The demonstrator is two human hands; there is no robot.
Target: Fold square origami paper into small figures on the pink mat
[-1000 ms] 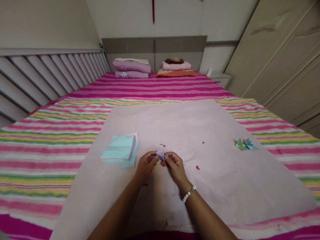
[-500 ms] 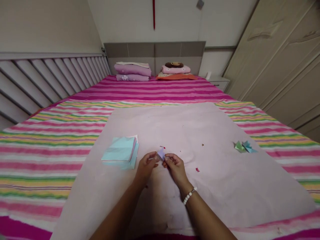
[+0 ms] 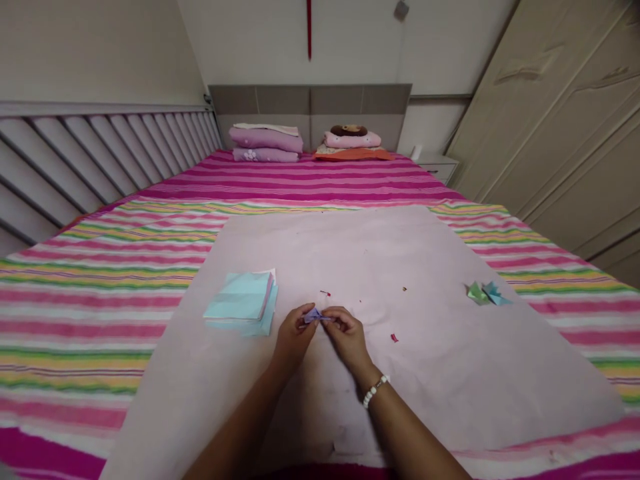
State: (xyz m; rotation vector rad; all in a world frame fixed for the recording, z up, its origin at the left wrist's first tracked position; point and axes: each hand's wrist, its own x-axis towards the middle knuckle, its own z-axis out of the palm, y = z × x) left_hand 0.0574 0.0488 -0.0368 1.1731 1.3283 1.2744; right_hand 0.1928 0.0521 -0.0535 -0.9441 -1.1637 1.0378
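Observation:
A small folded piece of lilac paper is pinched between both hands low over the pale pink sheet on the bed. My left hand grips its left end with closed fingers. My right hand, with a white bead bracelet at the wrist, grips its right end. A stack of light blue paper squares lies just left of my left hand. Two finished folded paper shapes, green and blue, sit far to the right.
The striped pink, yellow and green bedspread surrounds the sheet. Tiny red paper scraps lie near my hands. Folded bedding and pillows are at the headboard. A slatted rail runs along the left, wardrobe doors along the right.
The lilac paper has gone from standing tilted up between my fingers to lying flatter and lower. Both hands shifted slightly left and closed in around it.

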